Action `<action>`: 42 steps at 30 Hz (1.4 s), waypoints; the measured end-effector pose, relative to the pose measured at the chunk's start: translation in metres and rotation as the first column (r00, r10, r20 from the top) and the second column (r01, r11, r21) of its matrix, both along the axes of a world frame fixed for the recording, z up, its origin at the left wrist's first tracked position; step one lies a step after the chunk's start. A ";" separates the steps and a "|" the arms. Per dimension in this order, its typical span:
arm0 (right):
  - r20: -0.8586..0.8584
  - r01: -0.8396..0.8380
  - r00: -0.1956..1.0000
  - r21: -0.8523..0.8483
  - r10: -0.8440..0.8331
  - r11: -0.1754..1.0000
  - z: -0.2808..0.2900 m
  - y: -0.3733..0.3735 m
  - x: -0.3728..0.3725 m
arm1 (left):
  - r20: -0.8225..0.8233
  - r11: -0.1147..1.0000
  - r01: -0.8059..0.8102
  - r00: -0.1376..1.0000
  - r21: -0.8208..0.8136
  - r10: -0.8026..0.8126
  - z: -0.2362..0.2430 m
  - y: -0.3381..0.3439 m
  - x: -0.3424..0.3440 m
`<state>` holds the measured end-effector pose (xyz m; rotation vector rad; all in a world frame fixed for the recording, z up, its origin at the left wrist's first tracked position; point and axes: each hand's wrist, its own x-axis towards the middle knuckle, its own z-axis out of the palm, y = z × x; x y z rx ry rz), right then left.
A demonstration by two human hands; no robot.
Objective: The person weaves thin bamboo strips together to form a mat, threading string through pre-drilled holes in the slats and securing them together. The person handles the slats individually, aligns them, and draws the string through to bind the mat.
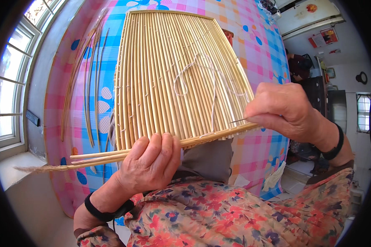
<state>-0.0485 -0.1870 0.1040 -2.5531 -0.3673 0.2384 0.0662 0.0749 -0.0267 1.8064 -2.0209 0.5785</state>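
A flat panel of pale plant stalks [165,78], laid side by side and stitched, rests tilted over my lap. Along its near edge runs a cross bundle of stalks [99,159], whose loose ends stick out to the left. My left hand [152,161] is closed round this bundle near the panel's left corner. At the right corner, my right hand [285,110] pinches a thin needle [237,121], its point toward the panel. White thread [213,92] lies in loose loops across the stalks and runs down to the near edge.
More loose stalks [88,82] lie left of the panel on a checked, flowered cloth [257,53]. A black remote control [33,118] sits by the window [10,82]. Dark furniture [315,92] stands on the far right. Grey fabric [208,160] shows beneath the panel.
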 end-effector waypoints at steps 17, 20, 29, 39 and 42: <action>0.018 -0.059 0.998 0.067 0.058 0.996 -0.072 0.013 -0.009 | 0.034 0.982 -0.153 0.988 0.111 0.150 0.018 0.022 -0.003; 0.035 -0.090 0.995 -0.040 0.092 0.995 -0.063 0.011 -0.007 | -0.008 0.979 -0.151 0.988 0.137 0.153 0.021 0.026 -0.003; 0.006 -0.079 0.997 0.099 0.079 0.992 -0.063 0.006 -0.008 | 0.020 0.959 -0.163 0.986 0.233 0.163 0.032 0.033 -0.006; -0.017 -0.095 0.995 0.224 0.102 0.970 -0.062 0.003 -0.008 | -0.030 0.952 -0.141 0.988 0.273 0.154 0.044 0.030 -0.005; -0.039 -0.119 0.991 0.191 0.128 0.974 -0.060 0.003 -0.006 | -0.027 0.954 -0.140 0.988 0.264 0.153 0.042 0.031 -0.004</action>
